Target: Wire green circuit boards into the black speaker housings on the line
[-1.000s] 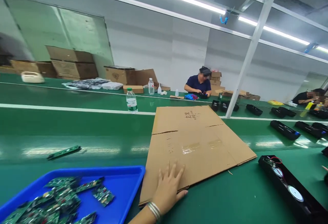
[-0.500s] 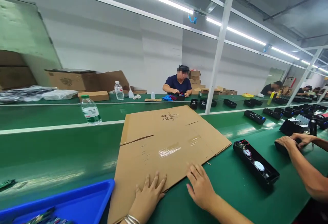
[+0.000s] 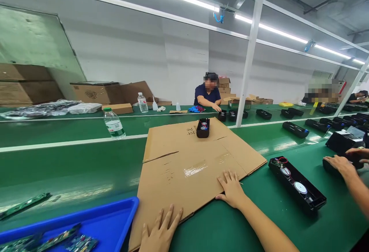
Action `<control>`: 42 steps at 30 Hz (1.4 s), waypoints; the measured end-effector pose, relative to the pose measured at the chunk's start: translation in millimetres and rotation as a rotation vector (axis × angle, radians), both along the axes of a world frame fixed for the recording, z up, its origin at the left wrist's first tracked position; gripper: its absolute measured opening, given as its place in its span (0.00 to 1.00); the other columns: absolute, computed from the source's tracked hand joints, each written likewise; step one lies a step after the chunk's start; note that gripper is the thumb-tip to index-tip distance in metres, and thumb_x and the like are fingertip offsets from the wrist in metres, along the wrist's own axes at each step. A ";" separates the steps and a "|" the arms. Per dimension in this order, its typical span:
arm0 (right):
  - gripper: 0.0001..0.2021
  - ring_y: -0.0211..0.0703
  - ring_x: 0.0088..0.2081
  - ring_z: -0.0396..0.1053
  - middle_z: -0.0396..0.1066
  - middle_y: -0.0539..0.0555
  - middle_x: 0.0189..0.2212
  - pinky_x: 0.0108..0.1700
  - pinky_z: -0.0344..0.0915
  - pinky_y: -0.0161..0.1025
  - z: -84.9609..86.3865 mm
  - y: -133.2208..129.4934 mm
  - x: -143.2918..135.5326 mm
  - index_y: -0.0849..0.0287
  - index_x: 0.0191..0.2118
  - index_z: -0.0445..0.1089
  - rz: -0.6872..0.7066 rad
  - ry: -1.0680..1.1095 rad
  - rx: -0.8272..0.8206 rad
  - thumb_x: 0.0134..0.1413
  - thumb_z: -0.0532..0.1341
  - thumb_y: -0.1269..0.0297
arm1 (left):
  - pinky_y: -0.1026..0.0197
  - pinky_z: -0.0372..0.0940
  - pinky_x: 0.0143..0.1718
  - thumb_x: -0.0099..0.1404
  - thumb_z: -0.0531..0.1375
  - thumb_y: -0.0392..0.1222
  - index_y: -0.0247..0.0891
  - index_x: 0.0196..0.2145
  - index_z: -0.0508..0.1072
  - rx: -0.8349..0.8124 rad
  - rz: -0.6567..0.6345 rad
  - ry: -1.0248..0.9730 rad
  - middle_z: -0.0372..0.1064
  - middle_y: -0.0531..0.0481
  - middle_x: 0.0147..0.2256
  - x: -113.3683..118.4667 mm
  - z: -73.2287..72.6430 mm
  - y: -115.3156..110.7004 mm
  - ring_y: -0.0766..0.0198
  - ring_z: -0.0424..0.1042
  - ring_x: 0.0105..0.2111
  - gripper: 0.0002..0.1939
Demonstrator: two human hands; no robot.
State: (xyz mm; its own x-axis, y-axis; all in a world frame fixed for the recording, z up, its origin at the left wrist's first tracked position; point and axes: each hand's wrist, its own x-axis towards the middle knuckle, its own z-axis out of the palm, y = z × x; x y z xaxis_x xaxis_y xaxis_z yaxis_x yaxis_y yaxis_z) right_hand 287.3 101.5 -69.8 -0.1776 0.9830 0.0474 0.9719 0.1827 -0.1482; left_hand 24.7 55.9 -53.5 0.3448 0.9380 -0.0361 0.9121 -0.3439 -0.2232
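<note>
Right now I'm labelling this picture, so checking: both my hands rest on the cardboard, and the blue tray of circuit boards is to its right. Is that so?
Not quite: the head view shows the blue tray of circuit boards to the left of the cardboard. Your left hand and right hand do both rest on it.

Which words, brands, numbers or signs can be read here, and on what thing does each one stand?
"正": handwritten on the flat cardboard, left of the black case; the marks next to it are unclear.
Label of the green-capped bottle: too blurred.
Label of the bottle farther back: too small.
Print on the box with an emblem: too small.
</note>
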 end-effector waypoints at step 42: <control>0.46 0.74 0.62 0.35 0.39 0.73 0.62 0.56 0.31 0.74 8.2 -20.7 -53.0 0.66 0.62 0.52 -0.192 0.113 -0.224 0.45 0.57 0.37 | 0.20 0.48 0.43 0.61 0.47 0.58 0.48 0.62 0.48 -0.161 0.159 -0.151 0.42 0.39 0.64 64.6 -2.5 139.6 0.27 0.41 0.60 0.33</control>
State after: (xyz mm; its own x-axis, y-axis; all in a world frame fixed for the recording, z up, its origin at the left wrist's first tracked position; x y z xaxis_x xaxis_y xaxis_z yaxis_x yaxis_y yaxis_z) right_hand 234.4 80.8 -61.6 0.0064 0.9862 -0.1655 0.9607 -0.0520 -0.2727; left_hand 89.4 195.5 -56.0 0.2062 0.9672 -0.1481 0.9763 -0.2135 -0.0347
